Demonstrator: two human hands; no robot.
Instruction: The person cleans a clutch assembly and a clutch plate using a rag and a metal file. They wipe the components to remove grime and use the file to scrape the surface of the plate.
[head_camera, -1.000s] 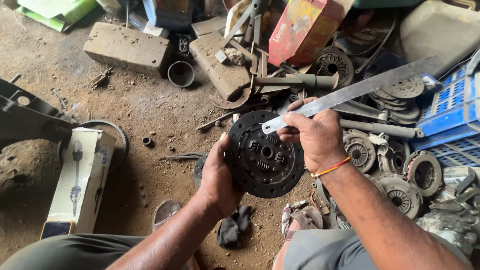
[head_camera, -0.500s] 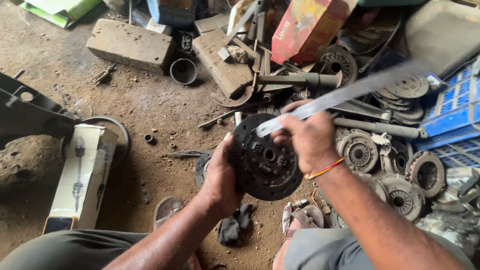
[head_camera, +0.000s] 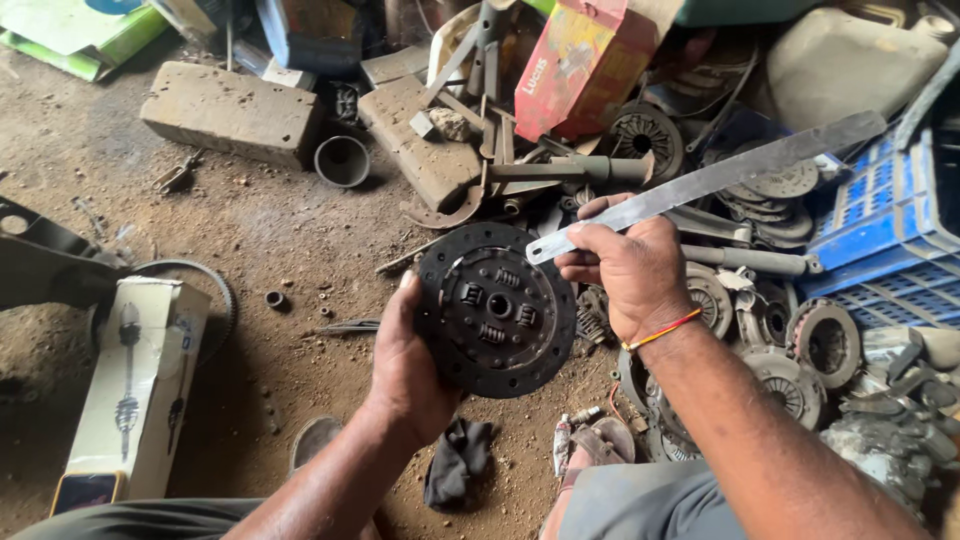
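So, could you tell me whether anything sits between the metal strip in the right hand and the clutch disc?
Nothing visible does. The right hand holds the flat metal strip, its near end at the rim of the clutch disc, which the left hand grips.

Left hand (head_camera: 405, 370) and right hand (head_camera: 625, 270) are both closed in grips, forearms outstretched.

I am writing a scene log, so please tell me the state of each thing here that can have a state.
Left hand: closed on the disc's left rim.
Clutch disc: held up off the ground, face to the camera.
Right hand: gripping the strip's near end.
Flat metal strip: raised, slanting up to the right.
Long white box: lying flat, closed.
Dark rag: crumpled on the dirt.
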